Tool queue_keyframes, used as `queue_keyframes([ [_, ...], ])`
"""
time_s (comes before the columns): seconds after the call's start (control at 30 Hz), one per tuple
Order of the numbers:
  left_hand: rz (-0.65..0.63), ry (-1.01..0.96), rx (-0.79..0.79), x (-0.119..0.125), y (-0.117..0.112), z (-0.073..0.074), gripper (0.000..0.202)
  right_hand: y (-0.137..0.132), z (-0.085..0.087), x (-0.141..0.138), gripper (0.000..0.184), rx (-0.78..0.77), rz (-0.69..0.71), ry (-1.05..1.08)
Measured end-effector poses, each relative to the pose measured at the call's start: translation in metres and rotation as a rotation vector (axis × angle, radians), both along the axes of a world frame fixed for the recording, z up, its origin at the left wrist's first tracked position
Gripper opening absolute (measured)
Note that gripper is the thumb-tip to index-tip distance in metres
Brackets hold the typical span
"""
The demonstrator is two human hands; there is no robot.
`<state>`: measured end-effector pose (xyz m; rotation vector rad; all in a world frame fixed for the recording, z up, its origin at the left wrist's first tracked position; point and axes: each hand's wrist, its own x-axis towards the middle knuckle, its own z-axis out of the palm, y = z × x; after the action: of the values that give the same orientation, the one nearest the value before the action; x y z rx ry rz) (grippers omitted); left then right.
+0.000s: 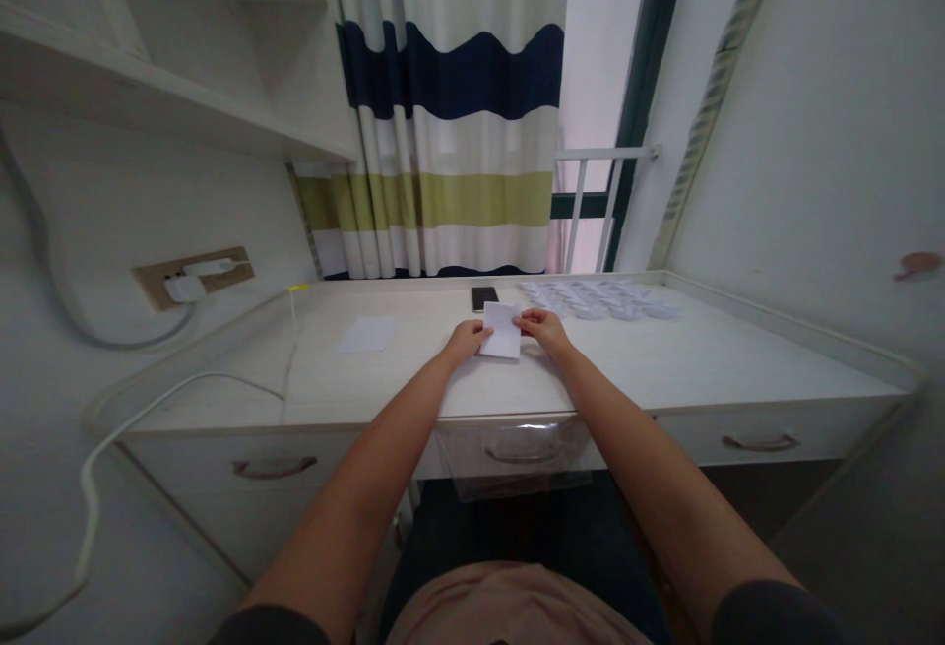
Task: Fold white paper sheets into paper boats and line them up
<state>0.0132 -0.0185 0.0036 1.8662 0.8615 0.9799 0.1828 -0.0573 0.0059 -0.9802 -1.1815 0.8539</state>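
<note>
A small white sheet of paper point(503, 331) is held just above the white desk point(664, 359), pinched on both sides. My left hand point(467, 340) grips its left edge with fingers closed. At the upper right corner of the sheet, my right hand point(544, 327) pinches it too. Behind the sheet lies a black phone point(484, 297), flat on the desk.
Another white sheet point(368, 334) lies flat to the left. Several small white folded pieces point(601, 298) are spread at the back right. A wall socket with white plugs point(193, 280) and a trailing cable point(118, 428) are at the left. A striped curtain point(450, 113) hangs behind; drawers sit below.
</note>
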Motion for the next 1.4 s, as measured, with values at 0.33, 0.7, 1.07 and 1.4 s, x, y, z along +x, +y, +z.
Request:
queue_keyframes([
  [0.33,-0.017,0.01,0.01,0.0014,0.0044,-0.0033,0.017,0.0023,0.0001,-0.0004,0.033,0.035,-0.043,0.075],
  [0.7,-0.043,0.014,-0.018,0.0013,-0.0012,0.0001,0.015,0.0021,0.0007,0.0014,0.032,0.068,-0.091,0.071],
  [1.07,-0.05,0.036,-0.012,0.0021,0.0003,-0.0017,0.015,0.0021,0.001,0.0009,0.03,0.088,-0.11,0.108],
  [1.4,-0.052,0.038,-0.006,0.0018,0.0003,-0.0015,0.014,0.0025,0.001,0.0028,0.029,0.12,-0.124,0.081],
])
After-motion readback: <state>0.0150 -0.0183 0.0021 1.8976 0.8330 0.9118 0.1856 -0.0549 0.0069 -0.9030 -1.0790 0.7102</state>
